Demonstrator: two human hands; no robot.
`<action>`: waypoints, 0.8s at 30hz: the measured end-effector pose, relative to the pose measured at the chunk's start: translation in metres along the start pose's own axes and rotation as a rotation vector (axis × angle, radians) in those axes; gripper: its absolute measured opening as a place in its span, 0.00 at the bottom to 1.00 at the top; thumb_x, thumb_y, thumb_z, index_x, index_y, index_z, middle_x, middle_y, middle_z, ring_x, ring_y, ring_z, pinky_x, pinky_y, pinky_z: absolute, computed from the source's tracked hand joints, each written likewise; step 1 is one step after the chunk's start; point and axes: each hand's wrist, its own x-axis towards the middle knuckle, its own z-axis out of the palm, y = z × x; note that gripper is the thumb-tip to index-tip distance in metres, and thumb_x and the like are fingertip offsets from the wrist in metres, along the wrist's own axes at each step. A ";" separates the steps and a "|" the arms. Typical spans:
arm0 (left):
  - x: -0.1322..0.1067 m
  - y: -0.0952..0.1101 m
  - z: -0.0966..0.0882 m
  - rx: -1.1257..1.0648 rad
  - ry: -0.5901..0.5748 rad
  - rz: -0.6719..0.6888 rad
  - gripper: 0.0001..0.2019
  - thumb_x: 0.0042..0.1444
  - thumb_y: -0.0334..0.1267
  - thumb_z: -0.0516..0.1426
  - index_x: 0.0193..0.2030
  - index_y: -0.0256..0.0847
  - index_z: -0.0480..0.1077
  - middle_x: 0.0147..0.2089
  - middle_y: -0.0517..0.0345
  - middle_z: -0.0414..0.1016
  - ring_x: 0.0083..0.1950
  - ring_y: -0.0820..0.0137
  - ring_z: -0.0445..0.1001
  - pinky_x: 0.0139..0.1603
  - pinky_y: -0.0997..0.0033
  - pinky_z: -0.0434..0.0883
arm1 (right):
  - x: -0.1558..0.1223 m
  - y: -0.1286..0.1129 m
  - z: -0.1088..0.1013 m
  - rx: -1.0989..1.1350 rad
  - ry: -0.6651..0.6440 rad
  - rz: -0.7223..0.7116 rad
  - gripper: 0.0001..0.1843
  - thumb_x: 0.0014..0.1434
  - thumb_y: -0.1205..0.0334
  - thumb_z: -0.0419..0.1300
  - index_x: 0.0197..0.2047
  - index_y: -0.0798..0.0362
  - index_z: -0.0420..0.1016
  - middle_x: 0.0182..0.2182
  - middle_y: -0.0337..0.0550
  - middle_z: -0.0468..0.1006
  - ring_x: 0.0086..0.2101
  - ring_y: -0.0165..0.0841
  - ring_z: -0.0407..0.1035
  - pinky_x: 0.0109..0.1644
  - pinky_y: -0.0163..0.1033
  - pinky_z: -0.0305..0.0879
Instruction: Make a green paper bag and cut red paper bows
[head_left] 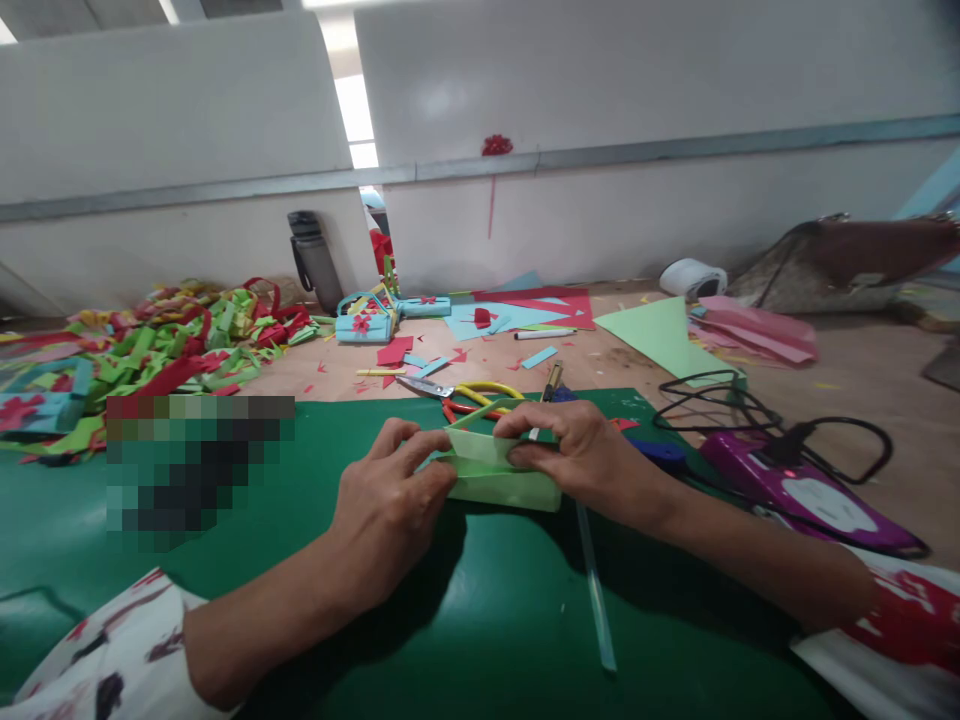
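Both hands press on a folded light-green paper piece point(499, 468) lying on the dark green cutting mat point(480, 620). The left hand point(390, 500) pinches the paper's left end with closed fingertips; the right hand point(574, 450) grips its top edge, thumb beneath the fingers. Just beyond the paper lie yellow-handled scissors point(469, 392). Right of it sits a purple glue gun point(795, 485) with a black cord.

light green paper point(499, 472): folded, flat on green mat point(450, 620)
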 end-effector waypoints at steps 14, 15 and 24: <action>0.002 0.003 -0.004 -0.006 -0.037 -0.110 0.10 0.57 0.33 0.53 0.28 0.41 0.73 0.33 0.55 0.64 0.35 0.69 0.59 0.31 0.71 0.60 | -0.002 -0.004 0.005 -0.161 0.011 -0.237 0.05 0.55 0.72 0.57 0.33 0.56 0.72 0.29 0.41 0.78 0.31 0.31 0.70 0.38 0.37 0.61; 0.003 0.003 -0.004 -0.027 -0.038 -0.115 0.10 0.57 0.33 0.53 0.27 0.41 0.73 0.33 0.55 0.64 0.35 0.69 0.59 0.31 0.71 0.60 | -0.002 -0.003 0.006 -0.180 0.016 -0.278 0.05 0.56 0.72 0.56 0.33 0.56 0.72 0.29 0.43 0.78 0.32 0.32 0.70 0.39 0.38 0.61; 0.003 0.001 -0.001 -0.125 -0.038 -0.129 0.09 0.57 0.32 0.53 0.28 0.39 0.71 0.35 0.55 0.64 0.37 0.69 0.62 0.34 0.69 0.63 | -0.014 -0.002 0.015 -0.515 0.080 -0.539 0.11 0.59 0.76 0.49 0.36 0.59 0.71 0.35 0.50 0.79 0.38 0.36 0.71 0.48 0.49 0.59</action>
